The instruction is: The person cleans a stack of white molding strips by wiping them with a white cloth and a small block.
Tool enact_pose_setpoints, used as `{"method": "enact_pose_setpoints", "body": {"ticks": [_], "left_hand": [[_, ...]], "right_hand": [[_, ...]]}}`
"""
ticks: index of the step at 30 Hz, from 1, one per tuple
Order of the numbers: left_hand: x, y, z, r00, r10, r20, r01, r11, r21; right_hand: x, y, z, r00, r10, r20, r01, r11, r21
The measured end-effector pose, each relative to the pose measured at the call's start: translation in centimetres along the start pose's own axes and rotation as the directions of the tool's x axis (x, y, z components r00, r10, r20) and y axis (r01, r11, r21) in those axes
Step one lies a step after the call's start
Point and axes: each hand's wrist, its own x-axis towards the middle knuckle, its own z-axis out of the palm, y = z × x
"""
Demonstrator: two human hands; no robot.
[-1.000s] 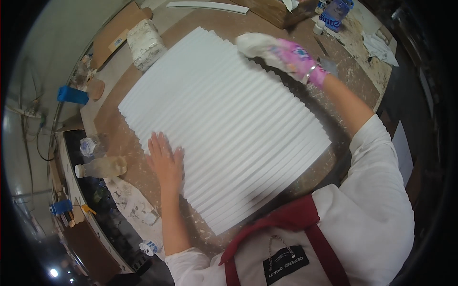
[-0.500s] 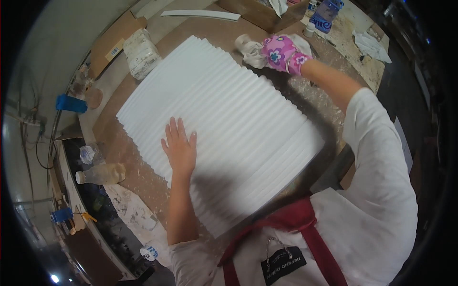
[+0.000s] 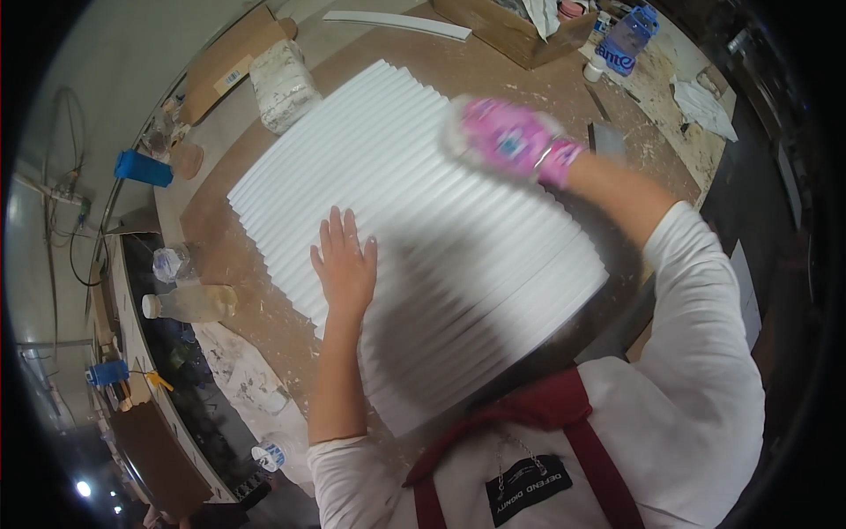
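Panel pos.: white ribbed panel [image 3: 423,264] lies diagonally on brown tabletop [image 3: 546,84], in front of the torso.
Panel form: approx. rectangular; matte surf., long parallel rounded ridges; side edges scalloped by rib ends. Broad shadow falls across the near half.
Tabletop surf.: smooth brown sheet, scuffed, w/ pale specks and smears.
L hand: bare L hand [image 3: 347,269] rests palm-down on panel, inboard of its L edge. Fingers extended, slightly parted, thumb out to the R; nothing grasped, contact w/ ribs only.
R hand: R hand [image 3: 507,137], in pink floral-print fabric glove, sits over panel's upper R edge.
R fingers: blurred and glove-covered; cannot tell if clenched or flat.
Cloth: soft, off-white cloth [image 3: 455,141] shows along front and underside of the glove, btwn glove and panel.
Upper L mat'ls: lumpy white block [image 3: 284,86], stained, near panel corner; flat brown cardboard [image 3: 225,66] just beside it.
Top mat'ls: thin, white, slightly curved strip [image 3: 397,24]; open cardboard box [image 3: 527,35] to its R.
Upper R mat'ls: translucent blue bottle [image 3: 627,37] w/ small white jar [image 3: 596,68] near; crumpled white rag [image 3: 701,108] farther R.
L edge: clear bottle [image 3: 198,302] w/ white cap, lying on its side; solid blue box-shaped item [image 3: 144,167] farther up.
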Motion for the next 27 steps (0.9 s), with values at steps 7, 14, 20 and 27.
{"method": "enact_pose_setpoints", "body": {"ticks": [7,14,20,27], "left_hand": [[-0.2,-0.2,-1.4,0.999,-0.014,0.047,0.017,0.997,-0.08],[6.8,-5.7,-3.0,0.985,-0.116,-0.128,0.112,0.993,-0.045],[9.4,-8.3,-0.8,0.98,-0.198,-0.004,0.198,0.98,0.0],[8.9,-8.3,-0.4,0.975,-0.22,-0.013,0.221,0.975,0.01]], "right_hand": [[1.2,-0.8,2.3,0.978,-0.174,0.116,0.209,0.777,-0.594],[10.9,-7.8,-3.2,0.999,-0.007,0.044,-0.002,0.982,0.187],[12.6,-8.5,4.3,0.977,-0.159,-0.144,0.175,0.98,0.1],[10.5,5.3,0.6,0.926,0.292,0.241,-0.302,0.953,0.004]]}}
